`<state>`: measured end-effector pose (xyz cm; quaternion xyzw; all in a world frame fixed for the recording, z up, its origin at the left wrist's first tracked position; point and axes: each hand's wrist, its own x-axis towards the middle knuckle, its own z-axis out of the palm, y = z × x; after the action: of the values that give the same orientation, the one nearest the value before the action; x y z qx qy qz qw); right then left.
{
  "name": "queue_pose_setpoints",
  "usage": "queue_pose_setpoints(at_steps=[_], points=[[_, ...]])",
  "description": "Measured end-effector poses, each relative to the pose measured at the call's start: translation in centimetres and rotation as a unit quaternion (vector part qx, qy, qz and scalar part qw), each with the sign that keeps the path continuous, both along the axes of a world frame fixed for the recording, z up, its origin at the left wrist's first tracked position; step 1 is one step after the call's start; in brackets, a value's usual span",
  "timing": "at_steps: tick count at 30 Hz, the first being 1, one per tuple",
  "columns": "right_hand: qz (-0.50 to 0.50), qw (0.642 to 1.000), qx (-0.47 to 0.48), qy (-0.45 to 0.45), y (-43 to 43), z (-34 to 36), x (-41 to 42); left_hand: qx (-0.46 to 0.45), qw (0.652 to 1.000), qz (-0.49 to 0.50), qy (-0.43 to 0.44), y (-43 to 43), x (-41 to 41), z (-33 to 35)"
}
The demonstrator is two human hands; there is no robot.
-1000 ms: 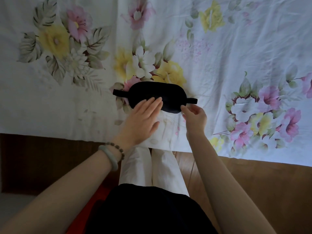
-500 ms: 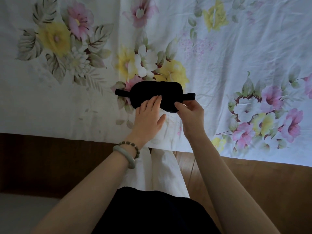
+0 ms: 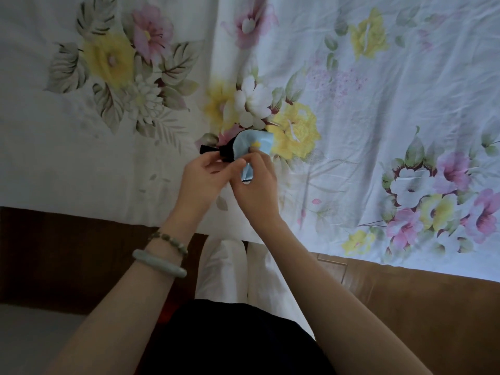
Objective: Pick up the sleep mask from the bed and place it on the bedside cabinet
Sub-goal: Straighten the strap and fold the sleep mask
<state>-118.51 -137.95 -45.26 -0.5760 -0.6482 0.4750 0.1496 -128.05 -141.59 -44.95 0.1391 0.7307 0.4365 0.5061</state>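
Observation:
The sleep mask [image 3: 250, 143] is folded over, showing a light blue inner side with a yellow spot; its black outer side and black strap stick out to the left. It is held just above the floral bed sheet [image 3: 365, 109], near the bed's front edge. My left hand [image 3: 203, 177] pinches the mask's black left part. My right hand [image 3: 255, 185] grips the blue side from below and the right. Both hands are shut on it and touch each other. The bedside cabinet is not in view.
The bed's brown wooden side rail [image 3: 405, 307] runs along the lower part of the view. My legs in white trousers [image 3: 238, 269] stand against it. Two bracelets [image 3: 162, 259] circle my left wrist. Grey floor shows at the lower left.
The mask lay flat and black side up on the sheet; both hands have closed on it, folded it over and lifted it, so its blue inner side shows.

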Motion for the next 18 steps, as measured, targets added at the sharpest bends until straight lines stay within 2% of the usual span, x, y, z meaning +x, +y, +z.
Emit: queue_pose_setpoints(at_steps=[4, 7, 9, 11, 14, 18], points=[[0.056, 0.998, -0.029, -0.016, -0.2, -0.3, 0.0, -0.109, 0.992, 0.053, 0.034, -0.1, -0.1, -2.0], [-0.087, 0.995, -0.057, 0.001, 0.9, -0.5, 1.1, -0.161, 0.981, 0.092, 0.047, -0.4, 0.1, -3.1], [-0.165, 0.98, -0.112, -0.018, 2.2, -1.0, 1.8, -0.175, 0.978, 0.094, 0.063, -0.5, 0.4, -3.5], [-0.177, 0.97, -0.165, -0.029, 3.2, -1.8, 2.2, -0.175, 0.976, 0.111, 0.066, -0.5, 0.7, -3.8], [-0.163, 0.971, -0.168, -0.051, 4.1, -2.4, 2.0, -0.186, 0.971, 0.127, 0.085, -0.4, 1.0, -3.9], [-0.169, 0.968, -0.168, -0.073, 4.7, -3.0, 1.7, -0.191, 0.969, 0.092, 0.129, 0.1, 1.4, -3.6]])
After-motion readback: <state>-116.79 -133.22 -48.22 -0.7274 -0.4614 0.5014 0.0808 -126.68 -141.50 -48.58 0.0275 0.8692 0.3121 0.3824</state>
